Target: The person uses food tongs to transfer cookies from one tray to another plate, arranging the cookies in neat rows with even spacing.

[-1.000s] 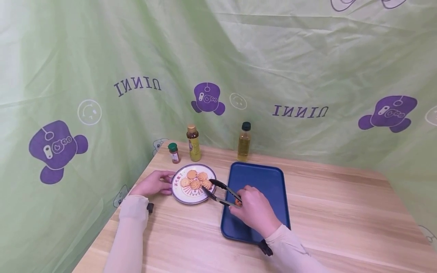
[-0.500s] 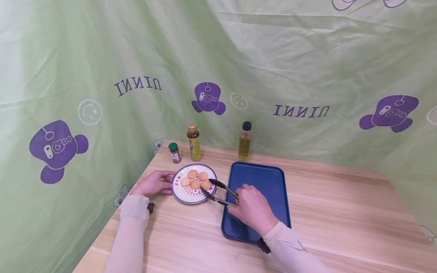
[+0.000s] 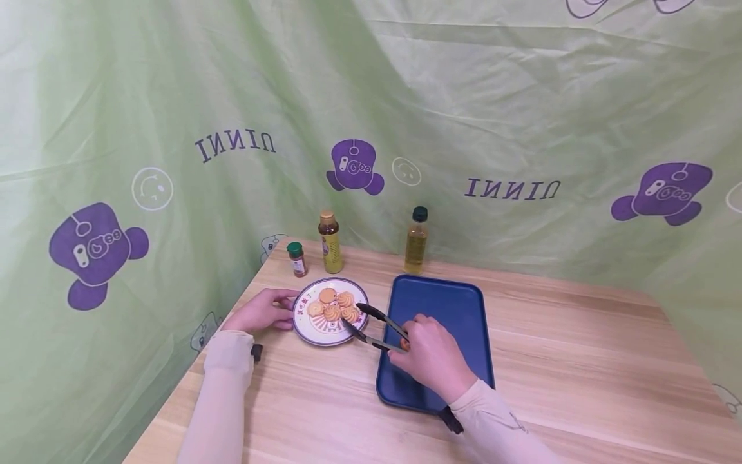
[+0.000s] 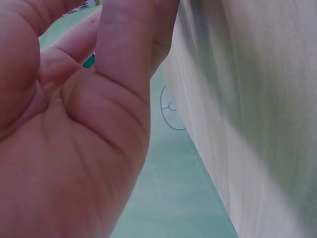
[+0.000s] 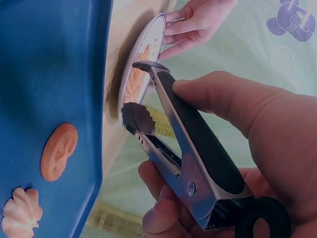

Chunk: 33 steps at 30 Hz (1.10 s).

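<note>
In the head view, my left hand (image 3: 262, 311) rests its spread fingers against the left rim of a round white patterned plate (image 3: 319, 335). Several cookies (image 3: 332, 313), some swirled, lie on this plate. My right hand (image 3: 431, 354) holds black-and-steel tongs (image 3: 373, 328), thumb on one arm and fingers on the other. The tips of the tongs are spread around a swirled cookie (image 3: 350, 314) at the plate's right side; contact is hard to tell. Below the tongs in the right wrist view, a pretzel-shaped cookie (image 5: 59, 151) and a swirled cookie (image 5: 22, 213) lie on the blue tray (image 5: 54, 64).
Behind the plate stand a green-capped spice jar (image 3: 297, 260) and a yellow-labelled bottle (image 3: 331, 248). An oil bottle (image 3: 415, 245) with a dark cap is behind the tray. A green printed curtain (image 3: 493, 116) hangs around the wooden table (image 3: 580, 361).
The tongs' tips shift slightly at the same cookie, and my right hand moves only a little. My left hand, the plate and its cookies stay almost as they were.
</note>
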Each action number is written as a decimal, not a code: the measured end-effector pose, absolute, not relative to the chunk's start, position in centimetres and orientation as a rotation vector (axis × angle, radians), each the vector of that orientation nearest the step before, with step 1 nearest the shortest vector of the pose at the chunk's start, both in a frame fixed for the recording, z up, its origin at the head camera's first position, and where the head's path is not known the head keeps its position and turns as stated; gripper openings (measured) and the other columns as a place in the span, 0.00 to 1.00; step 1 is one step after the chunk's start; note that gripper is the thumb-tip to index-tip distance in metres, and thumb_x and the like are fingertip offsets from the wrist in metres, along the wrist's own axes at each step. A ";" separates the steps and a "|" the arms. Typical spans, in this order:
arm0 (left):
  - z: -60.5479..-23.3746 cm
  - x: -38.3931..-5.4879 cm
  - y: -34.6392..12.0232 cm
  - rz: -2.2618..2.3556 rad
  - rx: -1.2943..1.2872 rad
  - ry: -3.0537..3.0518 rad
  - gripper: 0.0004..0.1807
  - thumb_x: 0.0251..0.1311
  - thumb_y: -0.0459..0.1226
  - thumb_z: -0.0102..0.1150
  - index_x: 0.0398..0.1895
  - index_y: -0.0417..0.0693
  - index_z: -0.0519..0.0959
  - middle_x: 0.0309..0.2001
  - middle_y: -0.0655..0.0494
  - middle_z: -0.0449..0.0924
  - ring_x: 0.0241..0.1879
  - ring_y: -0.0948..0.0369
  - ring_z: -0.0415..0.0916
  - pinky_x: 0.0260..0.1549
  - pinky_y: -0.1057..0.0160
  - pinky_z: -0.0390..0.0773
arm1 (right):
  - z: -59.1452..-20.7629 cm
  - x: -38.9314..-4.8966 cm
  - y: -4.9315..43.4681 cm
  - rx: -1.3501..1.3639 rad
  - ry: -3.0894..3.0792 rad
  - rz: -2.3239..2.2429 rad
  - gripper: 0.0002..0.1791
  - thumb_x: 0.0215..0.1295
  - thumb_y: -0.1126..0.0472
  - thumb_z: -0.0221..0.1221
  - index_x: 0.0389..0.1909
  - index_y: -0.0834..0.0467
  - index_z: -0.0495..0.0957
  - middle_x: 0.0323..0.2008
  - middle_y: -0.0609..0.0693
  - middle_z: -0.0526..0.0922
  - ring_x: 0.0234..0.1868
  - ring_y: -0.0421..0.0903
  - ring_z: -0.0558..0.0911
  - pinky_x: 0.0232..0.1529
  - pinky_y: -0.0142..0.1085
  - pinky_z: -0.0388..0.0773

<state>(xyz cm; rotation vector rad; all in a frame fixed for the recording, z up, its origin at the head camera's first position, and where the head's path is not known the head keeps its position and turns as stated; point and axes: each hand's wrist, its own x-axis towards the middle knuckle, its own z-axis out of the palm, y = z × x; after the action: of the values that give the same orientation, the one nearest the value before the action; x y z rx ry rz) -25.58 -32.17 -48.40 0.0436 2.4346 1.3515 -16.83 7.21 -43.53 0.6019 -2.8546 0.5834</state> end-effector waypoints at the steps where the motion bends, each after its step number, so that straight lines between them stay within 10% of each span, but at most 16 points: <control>1: -48.4 -25.6 -32.1 1.352 0.041 2.435 0.34 0.75 0.25 0.65 0.82 0.33 0.70 0.58 0.35 0.79 0.41 0.61 0.89 0.45 0.63 0.96 | -43.6 -16.8 7.2 0.600 -2.855 0.587 0.25 0.57 0.52 0.82 0.18 0.50 0.72 0.25 0.46 0.72 0.28 0.46 0.71 0.27 0.35 0.68; 10: -48.3 -25.2 -32.0 1.342 0.038 2.444 0.34 0.76 0.25 0.64 0.82 0.34 0.70 0.57 0.36 0.79 0.41 0.61 0.89 0.46 0.63 0.96 | -44.0 -16.4 7.8 0.557 -2.880 0.625 0.23 0.57 0.50 0.82 0.21 0.51 0.75 0.27 0.46 0.73 0.30 0.46 0.71 0.28 0.35 0.67; 18: -48.3 -25.3 -32.0 1.335 0.031 2.444 0.35 0.76 0.27 0.65 0.83 0.35 0.69 0.56 0.38 0.79 0.40 0.62 0.90 0.46 0.63 0.96 | -43.9 -15.8 9.6 0.442 -2.934 0.679 0.26 0.55 0.49 0.84 0.48 0.61 0.92 0.39 0.51 0.88 0.38 0.47 0.82 0.34 0.43 0.85; 33: -48.0 -25.3 -31.9 1.330 -0.006 2.446 0.34 0.76 0.26 0.64 0.83 0.35 0.68 0.55 0.39 0.77 0.41 0.60 0.89 0.45 0.62 0.96 | -43.8 -13.6 13.3 0.300 -2.984 0.683 0.30 0.51 0.46 0.83 0.50 0.60 0.91 0.39 0.49 0.87 0.34 0.42 0.79 0.33 0.41 0.83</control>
<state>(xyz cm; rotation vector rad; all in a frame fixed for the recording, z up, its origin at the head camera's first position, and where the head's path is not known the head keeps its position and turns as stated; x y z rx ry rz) -25.26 -31.88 -48.03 -0.0057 2.4460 1.3298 -13.63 13.25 -43.84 0.3001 -2.9840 0.6831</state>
